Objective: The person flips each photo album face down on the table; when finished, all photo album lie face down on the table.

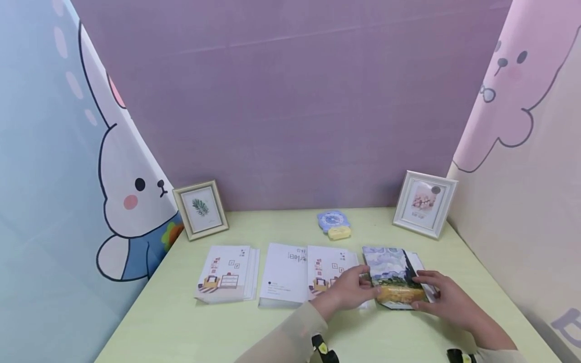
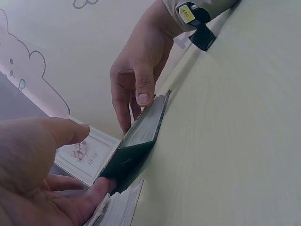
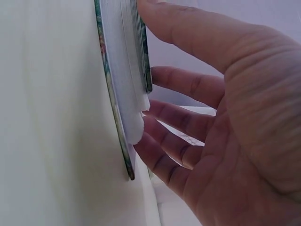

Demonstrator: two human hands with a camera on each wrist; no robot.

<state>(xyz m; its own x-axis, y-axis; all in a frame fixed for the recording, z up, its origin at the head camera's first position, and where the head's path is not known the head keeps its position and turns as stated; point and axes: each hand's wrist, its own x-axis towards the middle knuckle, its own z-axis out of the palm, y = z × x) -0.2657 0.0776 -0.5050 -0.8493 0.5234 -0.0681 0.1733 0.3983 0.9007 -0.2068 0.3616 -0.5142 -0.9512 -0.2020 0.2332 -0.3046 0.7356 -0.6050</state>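
In the head view a hardcover book (image 1: pixel 394 282) with a painted landscape cover lies at the right of the table between both hands. My left hand (image 1: pixel 351 290) is at its left side; the left wrist view shows a fingertip at the dark green spine (image 2: pixel 127 162), with the thumb held apart. At the opposite side is my right hand (image 1: pixel 447 297). Its fingertips (image 3: pixel 153 148) touch the uneven page edges (image 3: pixel 124 94) in the right wrist view, and its thumb lies along the upper cover edge. The front cover sits shifted from the one underneath.
Left of the painted book is a white book (image 1: pixel 283 277), partly overlapped by an illustrated booklet (image 1: pixel 320 267). Another illustrated booklet stack (image 1: pixel 224 272) lies farther left. Behind are a blue-and-yellow clock-like object (image 1: pixel 333 222), a gold frame (image 1: pixel 199 209) and a white frame (image 1: pixel 424 204).
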